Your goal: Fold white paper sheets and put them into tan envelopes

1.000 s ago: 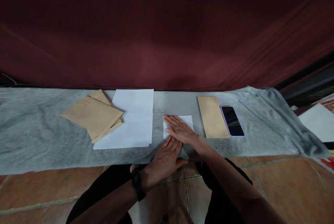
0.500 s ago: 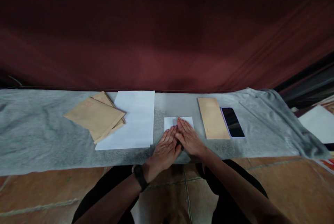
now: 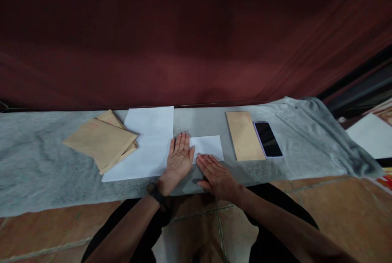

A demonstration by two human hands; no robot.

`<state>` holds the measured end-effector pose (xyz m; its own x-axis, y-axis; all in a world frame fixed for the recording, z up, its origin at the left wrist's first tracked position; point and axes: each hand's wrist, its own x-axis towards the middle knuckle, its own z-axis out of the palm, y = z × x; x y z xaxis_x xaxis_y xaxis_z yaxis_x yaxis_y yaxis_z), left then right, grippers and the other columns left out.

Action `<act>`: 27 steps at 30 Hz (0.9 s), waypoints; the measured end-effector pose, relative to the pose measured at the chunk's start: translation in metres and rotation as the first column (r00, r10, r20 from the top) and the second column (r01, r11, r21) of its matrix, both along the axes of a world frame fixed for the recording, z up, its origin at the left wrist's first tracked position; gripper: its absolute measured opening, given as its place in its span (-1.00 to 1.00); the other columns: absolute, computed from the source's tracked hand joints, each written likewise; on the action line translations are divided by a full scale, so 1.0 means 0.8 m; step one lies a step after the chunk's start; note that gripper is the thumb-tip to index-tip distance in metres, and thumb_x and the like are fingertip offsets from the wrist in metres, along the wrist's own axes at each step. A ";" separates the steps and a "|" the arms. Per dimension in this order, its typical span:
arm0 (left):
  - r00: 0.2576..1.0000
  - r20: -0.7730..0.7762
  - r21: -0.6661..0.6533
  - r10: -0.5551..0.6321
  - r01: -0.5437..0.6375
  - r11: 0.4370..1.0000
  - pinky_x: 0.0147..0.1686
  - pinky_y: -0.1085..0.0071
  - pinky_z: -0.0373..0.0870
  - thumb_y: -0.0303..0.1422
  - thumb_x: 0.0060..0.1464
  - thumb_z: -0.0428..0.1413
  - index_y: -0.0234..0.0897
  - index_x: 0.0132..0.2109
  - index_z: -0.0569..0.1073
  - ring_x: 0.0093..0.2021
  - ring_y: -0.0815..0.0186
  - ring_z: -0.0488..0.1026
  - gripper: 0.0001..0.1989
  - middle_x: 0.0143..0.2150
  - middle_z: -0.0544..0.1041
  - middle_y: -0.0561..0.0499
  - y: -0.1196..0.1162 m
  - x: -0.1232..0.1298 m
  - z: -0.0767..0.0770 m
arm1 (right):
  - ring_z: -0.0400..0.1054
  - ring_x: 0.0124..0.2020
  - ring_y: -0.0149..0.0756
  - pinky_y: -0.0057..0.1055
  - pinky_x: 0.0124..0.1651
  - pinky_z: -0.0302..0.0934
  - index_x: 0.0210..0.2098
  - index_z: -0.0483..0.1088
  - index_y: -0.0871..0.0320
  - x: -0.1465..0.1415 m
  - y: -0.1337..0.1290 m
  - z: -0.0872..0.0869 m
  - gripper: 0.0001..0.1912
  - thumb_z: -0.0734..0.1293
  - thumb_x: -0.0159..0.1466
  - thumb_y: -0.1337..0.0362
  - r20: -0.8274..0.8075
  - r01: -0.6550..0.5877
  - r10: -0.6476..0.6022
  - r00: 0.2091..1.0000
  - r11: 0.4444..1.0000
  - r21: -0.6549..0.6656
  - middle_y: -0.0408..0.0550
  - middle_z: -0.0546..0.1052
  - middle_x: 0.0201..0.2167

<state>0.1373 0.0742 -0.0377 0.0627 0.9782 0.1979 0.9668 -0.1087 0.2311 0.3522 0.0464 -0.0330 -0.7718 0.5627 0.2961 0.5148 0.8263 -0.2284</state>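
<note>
A small white folded paper [image 3: 208, 145] lies flat on the grey cloth in front of me. My left hand [image 3: 180, 157] rests flat over its left end, fingers straight and pointing away from me. At the near edge of the paper, my right hand [image 3: 216, 173] lies with its fingers stretched out, the tips touching the paper. Left of my left hand is a stack of large white sheets [image 3: 150, 136], and brown envelopes [image 3: 101, 140] overlap its left side. Neither hand grips anything.
A brown envelope stack [image 3: 245, 136] lies to the right, with a phone [image 3: 268, 139] in a purple case beside it. Grey cloth [image 3: 306, 140] covers the narrow bench. A dark red curtain [image 3: 196, 75] hangs behind, and floor tiles [image 3: 199, 222] show below.
My hands have come apart: the left slid to the paper's left end, the right moved down to its near edge. More of the folded paper shows. The view has shifted slightly.
</note>
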 end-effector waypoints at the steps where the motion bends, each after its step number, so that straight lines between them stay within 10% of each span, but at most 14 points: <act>1: 1.000 0.013 -0.010 0.014 -0.014 1.000 0.50 -0.13 -0.07 -0.21 0.45 -0.24 -0.43 0.53 -0.03 0.56 0.02 -0.05 -0.36 0.54 0.08 -0.29 0.005 0.003 0.005 | 0.03 0.51 -0.08 -0.05 0.53 0.03 0.45 0.13 0.38 0.000 -0.002 0.000 -0.29 0.23 0.49 0.02 -0.007 -0.022 0.022 1.000 1.000 0.003 0.23 0.21 0.46; 4: 0.982 0.069 -0.085 -0.173 0.179 0.980 0.50 0.05 0.01 -0.19 0.48 -0.27 -0.45 0.50 0.07 0.57 0.13 -0.06 -0.38 0.55 0.08 -0.24 0.015 0.023 0.023 | 0.18 0.44 -0.07 -0.08 0.49 0.09 0.37 0.27 0.35 -0.001 -0.007 -0.006 -0.33 0.23 0.49 -0.03 -0.044 -0.051 0.051 0.998 0.999 -0.013 0.23 0.37 0.37; 10: 0.774 0.164 -0.213 -0.612 0.633 0.744 0.52 0.24 -0.09 -0.11 0.49 -0.17 -0.16 0.46 0.21 0.53 0.38 0.05 -0.47 0.51 0.20 0.03 0.017 0.073 0.035 | 0.49 0.16 -0.02 -0.07 0.24 0.33 0.14 0.50 0.20 0.002 -0.012 -0.023 -0.47 0.25 0.46 -0.09 -0.033 -0.059 0.055 0.998 0.990 -0.129 0.19 0.62 0.09; 18: 0.819 0.096 -0.226 -0.566 0.572 0.789 0.52 0.16 -0.14 -0.11 0.50 -0.26 -0.26 0.51 0.06 0.57 0.31 -0.11 -0.41 0.57 0.04 -0.07 0.036 0.059 0.021 | 0.24 0.39 -0.06 -0.04 0.44 0.12 0.34 0.31 0.27 0.009 -0.008 0.009 -0.39 0.27 0.46 -0.02 0.010 -0.113 0.117 0.993 0.976 -0.184 0.21 0.46 0.29; 27: 0.940 -0.053 -0.117 -0.337 0.330 0.937 0.51 0.04 -0.08 -0.11 0.47 -0.24 -0.39 0.51 0.06 0.56 0.16 -0.05 -0.36 0.55 0.08 -0.21 0.028 0.028 0.009 | 0.02 0.50 0.12 0.07 0.49 0.05 0.46 0.04 0.49 0.021 -0.020 -0.004 -0.16 0.17 0.48 -0.09 0.060 0.177 -0.176 0.983 0.984 -0.015 0.41 0.20 0.45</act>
<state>0.1600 0.0969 -0.0307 0.3991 0.9135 0.0787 0.8934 -0.4067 0.1906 0.3694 0.0306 -0.0360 -0.6755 0.6971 0.2403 0.6652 0.7167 -0.2093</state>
